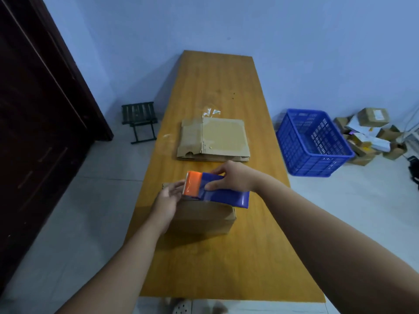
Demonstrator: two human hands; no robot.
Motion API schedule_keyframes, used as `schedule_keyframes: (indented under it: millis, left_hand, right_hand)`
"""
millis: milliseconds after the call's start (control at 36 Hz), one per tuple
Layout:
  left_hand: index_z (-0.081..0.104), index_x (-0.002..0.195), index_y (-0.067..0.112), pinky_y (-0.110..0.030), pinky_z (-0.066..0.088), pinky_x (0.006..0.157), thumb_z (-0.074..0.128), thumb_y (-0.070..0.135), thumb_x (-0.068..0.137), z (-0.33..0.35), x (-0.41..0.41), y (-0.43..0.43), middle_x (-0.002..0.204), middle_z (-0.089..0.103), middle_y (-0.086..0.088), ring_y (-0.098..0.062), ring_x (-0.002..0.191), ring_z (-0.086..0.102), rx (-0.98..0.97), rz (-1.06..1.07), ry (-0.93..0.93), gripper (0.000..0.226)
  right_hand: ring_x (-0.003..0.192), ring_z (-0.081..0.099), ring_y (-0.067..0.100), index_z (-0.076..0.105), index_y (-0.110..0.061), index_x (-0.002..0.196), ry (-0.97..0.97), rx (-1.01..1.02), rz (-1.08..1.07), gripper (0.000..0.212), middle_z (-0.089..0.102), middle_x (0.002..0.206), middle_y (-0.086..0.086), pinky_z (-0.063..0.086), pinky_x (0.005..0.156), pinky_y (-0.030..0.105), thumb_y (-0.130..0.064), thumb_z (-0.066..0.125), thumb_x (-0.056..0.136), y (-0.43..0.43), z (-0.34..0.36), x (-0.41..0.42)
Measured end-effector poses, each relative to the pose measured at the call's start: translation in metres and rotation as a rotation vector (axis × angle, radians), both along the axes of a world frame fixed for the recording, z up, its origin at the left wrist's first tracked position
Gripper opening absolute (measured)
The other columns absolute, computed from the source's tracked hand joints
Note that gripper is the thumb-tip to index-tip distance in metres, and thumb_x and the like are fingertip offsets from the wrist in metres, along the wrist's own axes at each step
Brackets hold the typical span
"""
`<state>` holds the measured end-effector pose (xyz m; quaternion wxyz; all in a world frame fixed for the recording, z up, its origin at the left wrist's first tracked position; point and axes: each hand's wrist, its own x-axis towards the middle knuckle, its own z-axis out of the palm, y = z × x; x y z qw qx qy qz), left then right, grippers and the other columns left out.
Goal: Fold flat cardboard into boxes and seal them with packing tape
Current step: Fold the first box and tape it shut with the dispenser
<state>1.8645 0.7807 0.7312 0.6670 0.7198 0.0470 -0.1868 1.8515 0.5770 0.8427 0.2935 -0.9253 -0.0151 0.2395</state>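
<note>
The right hand (pixel 229 177) grips the blue-and-orange tape dispenser (pixel 224 196), its fingers (pixel 217 172) curled over the body, just above the folded box (pixel 204 219) on the surface (pixel 215 257). The left hand (pixel 166 200) lies with straight fingers against the orange nose and the box's edge, holding nothing that I can make out. The risk, as I judge it: the tape end fails to stick, or the strip runs crooked if the light box slides under the pull. Beyond the fingers lies the flat cardboard (pixel 217 137), a scrap of clear tape (pixel 212 112) past it — close enough to catch a long stroke. Right of them, on the floor, stands a blue crate (pixel 313 143); to the left, a folding stool (pixel 139 118).
</note>
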Motion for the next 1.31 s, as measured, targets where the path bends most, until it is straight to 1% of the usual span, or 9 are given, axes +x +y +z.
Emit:
schedule_keyframes:
  millis: [111, 222, 333, 417, 639, 861, 1028, 1139, 1306]
  left_hand:
    - [0.061, 0.1, 0.027, -0.037, 0.049, 0.086, 0.049, 0.036, 0.097, 0.029, -0.011, 0.0, 0.112, 0.065, -0.012, -0.02, 0.097, 0.062, -0.134, 0.135, -0.036, 0.016]
    - [0.054, 0.108, 0.032, -0.02, 0.043, 0.085, 0.045, 0.087, 0.062, 0.054, -0.035, 0.001, 0.119, 0.052, 0.004, -0.008, 0.107, 0.053, 0.148, -0.023, -0.352, 0.073]
    - [0.059, 0.121, 0.016, -0.017, 0.034, 0.094, 0.061, 0.058, 0.077, 0.057, -0.044, -0.007, 0.131, 0.04, 0.002, -0.01, 0.12, 0.037, 0.482, -0.108, -0.706, 0.061]
    - [0.059, 0.123, 0.012, -0.023, 0.039, 0.093, 0.07, 0.033, 0.083, 0.053, -0.045, -0.013, 0.128, 0.049, -0.003, -0.017, 0.118, 0.044, 0.557, -0.075, -0.737, 0.047]
    - [0.065, 0.109, 0.011, -0.025, 0.051, 0.07, 0.073, 0.029, 0.081, 0.056, -0.042, -0.021, 0.112, 0.059, -0.005, -0.018, 0.096, 0.056, 0.703, -0.042, -0.842, 0.034]
    - [0.069, 0.105, 0.01, -0.014, 0.04, 0.064, 0.066, 0.03, 0.087, 0.062, -0.031, -0.017, 0.106, 0.061, -0.004, -0.014, 0.09, 0.057, 0.64, 0.024, -0.827, 0.027]
    - [0.068, 0.104, 0.006, -0.007, 0.034, 0.063, 0.031, 0.054, 0.089, 0.072, -0.027, -0.013, 0.111, 0.06, -0.003, -0.001, 0.083, 0.048, 0.557, 0.038, -0.722, 0.063]
    - [0.061, 0.116, 0.013, -0.007, 0.04, 0.071, 0.057, 0.054, 0.081, 0.067, -0.026, -0.005, 0.119, 0.051, 0.002, -0.006, 0.097, 0.051, 0.516, -0.097, -0.718, 0.054]
    - [0.063, 0.108, 0.013, -0.008, 0.044, 0.074, 0.071, 0.013, 0.083, 0.055, -0.029, -0.006, 0.12, 0.05, -0.004, -0.012, 0.098, 0.059, 0.483, 0.101, -0.685, 0.026]
  right_hand:
    - [0.095, 0.061, 0.019, 0.063, -0.025, 0.123, 0.017, -0.003, -0.001, 0.056, 0.067, 0.107, 0.001, 0.05, 0.085, 0.035, -0.063, 0.06, 0.082, 0.005, -0.005, 0.005]
    - [0.083, 0.064, 0.02, 0.068, -0.023, 0.108, -0.018, -0.015, 0.003, 0.049, 0.069, 0.091, 0.004, 0.049, 0.075, 0.034, -0.064, 0.054, 0.084, 0.008, -0.01, 0.007]
    - [0.07, 0.06, 0.015, 0.066, -0.026, 0.093, -0.063, 0.0, -0.033, 0.041, 0.067, 0.079, -0.001, 0.045, 0.064, 0.027, -0.064, 0.054, 0.084, 0.005, -0.014, 0.009]
    - [0.066, 0.058, 0.013, 0.064, -0.026, 0.085, -0.083, 0.015, -0.044, 0.041, 0.064, 0.075, -0.003, 0.041, 0.061, 0.025, -0.065, 0.054, 0.083, 0.001, -0.016, 0.01]
    - [0.06, 0.056, 0.01, 0.057, -0.028, 0.072, -0.191, 0.005, -0.081, 0.052, 0.06, 0.066, -0.007, 0.038, 0.057, 0.022, -0.079, 0.046, 0.066, 0.005, -0.023, 0.008]
    - [0.071, 0.063, 0.012, 0.063, -0.022, 0.104, -0.268, -0.034, -0.084, 0.078, 0.067, 0.082, -0.003, 0.051, 0.063, 0.026, -0.082, 0.027, 0.069, 0.007, -0.028, 0.005]
    - [0.067, 0.059, 0.013, 0.059, -0.028, 0.094, -0.336, -0.086, -0.123, 0.079, 0.057, 0.068, -0.009, 0.043, 0.061, 0.027, -0.082, 0.007, 0.07, 0.011, -0.031, 0.002]
    - [0.074, 0.062, 0.013, 0.062, -0.025, 0.113, -0.354, -0.127, -0.152, 0.095, 0.065, 0.084, -0.004, 0.051, 0.066, 0.028, -0.084, 0.003, 0.068, 0.012, -0.034, 0.002]
    - [0.067, 0.058, 0.008, 0.059, -0.028, 0.098, -0.374, -0.174, -0.158, 0.086, 0.057, 0.071, -0.011, 0.04, 0.055, 0.022, -0.085, 0.002, 0.068, 0.013, -0.035, 0.001]
